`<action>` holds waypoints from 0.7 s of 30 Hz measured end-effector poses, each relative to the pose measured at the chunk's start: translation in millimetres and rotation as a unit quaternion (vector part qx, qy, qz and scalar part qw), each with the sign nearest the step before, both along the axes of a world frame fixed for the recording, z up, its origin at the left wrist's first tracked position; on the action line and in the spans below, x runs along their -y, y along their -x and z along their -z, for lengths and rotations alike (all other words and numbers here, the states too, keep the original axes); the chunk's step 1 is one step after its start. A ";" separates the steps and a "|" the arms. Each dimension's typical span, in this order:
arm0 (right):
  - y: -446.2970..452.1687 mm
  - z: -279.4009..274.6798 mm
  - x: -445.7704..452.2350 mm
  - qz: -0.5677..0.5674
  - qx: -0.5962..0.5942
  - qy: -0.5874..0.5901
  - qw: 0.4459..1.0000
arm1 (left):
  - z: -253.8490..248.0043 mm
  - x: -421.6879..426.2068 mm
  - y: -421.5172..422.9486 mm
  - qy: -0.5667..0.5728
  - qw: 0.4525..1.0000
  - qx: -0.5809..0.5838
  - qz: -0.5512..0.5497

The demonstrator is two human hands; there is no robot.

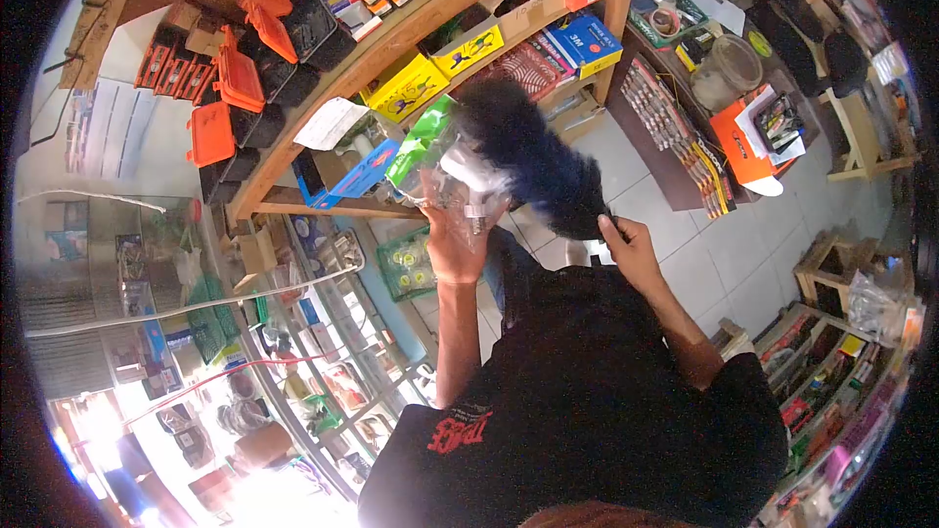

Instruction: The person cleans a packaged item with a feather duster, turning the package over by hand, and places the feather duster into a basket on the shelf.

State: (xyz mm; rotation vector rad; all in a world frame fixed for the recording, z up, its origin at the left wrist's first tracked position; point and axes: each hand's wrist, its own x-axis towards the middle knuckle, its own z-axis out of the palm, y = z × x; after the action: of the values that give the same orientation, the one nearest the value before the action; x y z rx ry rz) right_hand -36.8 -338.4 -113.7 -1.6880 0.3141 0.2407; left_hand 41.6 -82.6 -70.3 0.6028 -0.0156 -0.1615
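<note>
My left hand point(456, 242) is closed on a clear plastic package point(473, 176) with a green label point(421, 140), held up before the wooden shelf. Inside the package is something white with a metal end. My right hand point(627, 246) grips the end of a dark, fluffy duster point(536, 158), which slants up and left to the package. The duster's head is blurred and seems to touch or overlap the package's right side. Just left of the package stands a blue box point(357, 179) on the shelf.
Wooden shelving point(337, 78) carries yellow boxes point(409, 85), orange cases point(240, 73) and a blue 3M box point(584, 42). A glass display case point(333, 372) stands at the left. At the right are a table with a plastic jar point(726, 70) and a wooden stool point(839, 259).
</note>
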 end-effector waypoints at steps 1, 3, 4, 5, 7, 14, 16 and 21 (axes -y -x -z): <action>1.5 1.1 -0.3 -0.011 0.014 0.002 1.000 | 1.4 -1.4 -1.8 0.040 0.999 0.021 0.017; 2.8 -5.8 -3.9 -0.038 0.049 0.020 0.998 | 4.0 -8.6 -5.0 0.417 0.901 -0.118 0.025; 2.4 -7.1 -5.7 -0.031 0.046 0.020 0.998 | 4.9 -10.4 -4.5 0.445 0.886 -0.128 0.024; 1.7 -8.1 -6.6 -0.023 0.042 0.021 0.999 | 5.0 -11.9 -4.0 0.472 0.870 -0.138 0.022; 1.3 -0.9 -6.3 0.000 0.023 0.001 1.000 | 4.2 -10.6 -3.0 0.230 0.972 -0.040 0.012; 6.8 8.9 -7.8 -0.036 0.067 0.054 0.996 | 2.5 -14.5 -6.4 0.227 0.971 -0.074 -0.023; 4.9 4.8 -9.9 -0.008 0.045 0.016 0.999 | -6.9 -11.7 -7.8 0.187 0.982 0.023 0.023; 5.7 11.1 0.4 -0.080 0.096 0.114 0.986 | 11.5 -18.9 -4.5 0.252 0.958 -0.108 -0.078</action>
State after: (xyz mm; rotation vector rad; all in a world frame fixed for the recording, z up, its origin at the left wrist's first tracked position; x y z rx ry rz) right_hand -42.5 -338.8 -124.7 -1.9492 0.0622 0.1629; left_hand 46.2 -63.7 -81.8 0.0721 0.1969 -0.0648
